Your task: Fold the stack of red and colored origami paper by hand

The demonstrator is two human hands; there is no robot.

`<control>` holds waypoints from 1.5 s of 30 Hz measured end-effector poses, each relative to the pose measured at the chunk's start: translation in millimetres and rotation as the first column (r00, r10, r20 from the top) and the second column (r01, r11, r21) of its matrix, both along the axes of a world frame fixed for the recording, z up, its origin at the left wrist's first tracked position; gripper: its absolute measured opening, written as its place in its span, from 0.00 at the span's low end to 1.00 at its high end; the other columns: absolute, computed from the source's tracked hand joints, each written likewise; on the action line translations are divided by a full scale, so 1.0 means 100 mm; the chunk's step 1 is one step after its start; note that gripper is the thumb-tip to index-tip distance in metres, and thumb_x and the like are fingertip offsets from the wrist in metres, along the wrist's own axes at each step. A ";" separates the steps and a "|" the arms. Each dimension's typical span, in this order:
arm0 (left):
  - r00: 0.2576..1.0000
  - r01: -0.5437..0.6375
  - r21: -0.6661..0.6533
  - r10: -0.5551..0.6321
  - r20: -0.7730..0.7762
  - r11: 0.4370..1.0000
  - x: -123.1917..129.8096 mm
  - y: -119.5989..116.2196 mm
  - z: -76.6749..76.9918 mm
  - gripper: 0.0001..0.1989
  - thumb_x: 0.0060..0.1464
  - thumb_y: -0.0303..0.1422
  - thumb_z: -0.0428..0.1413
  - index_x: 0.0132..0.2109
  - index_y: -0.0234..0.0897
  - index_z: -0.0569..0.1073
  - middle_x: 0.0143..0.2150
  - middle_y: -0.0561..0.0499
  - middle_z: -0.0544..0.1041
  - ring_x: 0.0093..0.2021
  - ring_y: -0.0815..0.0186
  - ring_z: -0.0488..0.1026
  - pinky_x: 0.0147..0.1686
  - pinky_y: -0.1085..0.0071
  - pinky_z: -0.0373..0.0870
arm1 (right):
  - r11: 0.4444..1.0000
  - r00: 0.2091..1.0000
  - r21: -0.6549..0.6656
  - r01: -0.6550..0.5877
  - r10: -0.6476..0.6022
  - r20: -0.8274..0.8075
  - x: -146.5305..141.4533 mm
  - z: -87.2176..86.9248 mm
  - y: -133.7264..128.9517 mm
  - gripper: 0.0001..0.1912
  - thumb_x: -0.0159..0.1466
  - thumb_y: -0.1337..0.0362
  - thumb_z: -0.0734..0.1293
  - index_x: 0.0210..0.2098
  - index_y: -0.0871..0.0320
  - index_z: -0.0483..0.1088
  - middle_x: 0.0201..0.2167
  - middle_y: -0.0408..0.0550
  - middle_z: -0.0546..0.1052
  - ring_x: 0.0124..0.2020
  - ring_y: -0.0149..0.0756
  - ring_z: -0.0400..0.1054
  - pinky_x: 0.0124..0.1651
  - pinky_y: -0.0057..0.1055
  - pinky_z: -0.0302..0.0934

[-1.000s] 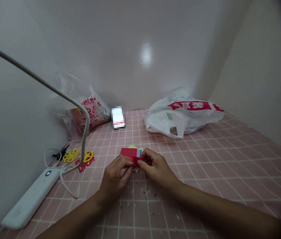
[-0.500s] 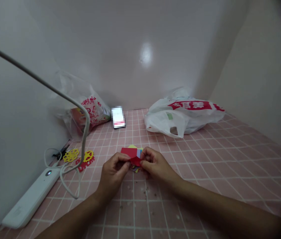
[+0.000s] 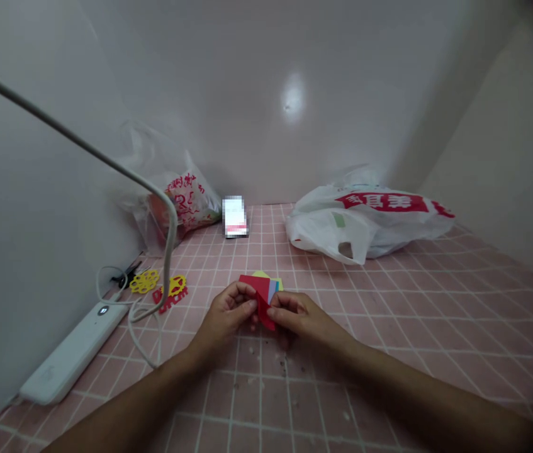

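Note:
Between my two hands is a small folded piece of red paper (image 3: 265, 311), tilted and pinched from both sides. My left hand (image 3: 231, 308) is closed, thumb and fingers gripping its left edge. My right hand (image 3: 297, 313) is closed too, pinching the paper's right side near the lower corner. Just behind them on the tiled surface lies a stack of coloured paper sheets (image 3: 254, 283), red on top, with yellow, lilac and blue edges showing. My fingers hide part of the folded piece and the near side of the stack.
On the left are yellow gear-shaped cutouts (image 3: 144, 281), red cut-out lettering (image 3: 174, 303), a white power strip (image 3: 75, 352) and a looping grey cable (image 3: 169, 251). Along the back wall stand a clear plastic bag (image 3: 190, 198), a blurred phone (image 3: 235, 217) and a white plastic bag (image 3: 370, 220).
The red paper has turned from lying nearly level to a steeper tilt, its lower corner now pointing down right. Both hands stay on it. The whole view has shifted slightly.

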State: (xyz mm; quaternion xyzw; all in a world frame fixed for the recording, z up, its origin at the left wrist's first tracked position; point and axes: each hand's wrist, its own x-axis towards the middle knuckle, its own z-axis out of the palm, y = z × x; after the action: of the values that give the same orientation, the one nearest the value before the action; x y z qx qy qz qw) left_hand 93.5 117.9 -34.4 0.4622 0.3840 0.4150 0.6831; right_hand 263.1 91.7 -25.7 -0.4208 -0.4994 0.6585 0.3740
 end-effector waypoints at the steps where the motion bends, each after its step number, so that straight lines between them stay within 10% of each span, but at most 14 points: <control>1: 1.000 0.008 -0.016 -0.007 0.011 1.000 0.00 0.00 -0.01 0.15 0.46 0.35 0.65 0.36 0.35 0.69 0.25 0.57 0.72 0.22 0.75 0.68 0.24 0.79 0.65 | 1.000 1.000 0.004 0.013 -0.013 0.018 0.00 0.00 0.00 0.10 0.57 0.59 0.65 0.24 0.58 0.64 0.15 0.38 0.67 0.15 0.25 0.57 0.19 0.24 0.49; 18: 0.992 0.106 0.151 -0.093 -0.088 0.983 0.00 -0.03 -0.01 0.13 0.49 0.34 0.63 0.41 0.37 0.72 0.36 0.51 0.76 0.35 0.67 0.74 0.38 0.70 0.70 | 0.984 0.984 -0.047 0.170 -0.166 0.068 -0.03 -0.04 -0.02 0.09 0.55 0.61 0.64 0.21 0.57 0.62 0.13 0.37 0.63 0.14 0.26 0.55 0.19 0.25 0.45; 27: 0.907 0.071 0.404 0.110 -0.407 0.912 0.01 -0.09 0.08 0.04 0.53 0.31 0.58 0.38 0.36 0.74 0.33 0.51 0.78 0.33 0.66 0.75 0.35 0.71 0.70 | 0.986 0.979 0.071 0.153 -0.161 0.125 -0.05 -0.10 -0.05 0.10 0.57 0.63 0.64 0.21 0.57 0.62 0.16 0.38 0.63 0.17 0.27 0.55 0.20 0.25 0.47; 45: 0.982 0.022 0.203 0.016 -0.186 0.979 -0.01 -0.03 0.11 0.08 0.48 0.33 0.60 0.35 0.35 0.73 0.30 0.52 0.76 0.31 0.67 0.73 0.37 0.70 0.68 | 0.999 0.987 -0.041 0.035 -0.041 -0.155 -0.01 -0.09 -0.02 0.17 0.63 0.51 0.65 0.28 0.59 0.66 0.20 0.40 0.69 0.18 0.26 0.61 0.24 0.26 0.53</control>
State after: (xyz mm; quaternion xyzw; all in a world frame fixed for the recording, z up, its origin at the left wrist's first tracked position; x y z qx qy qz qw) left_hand 92.9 115.3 -23.0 0.5676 0.4010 0.4060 0.5935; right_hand 262.2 89.4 -34.2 -0.3844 -0.4480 0.6915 0.4163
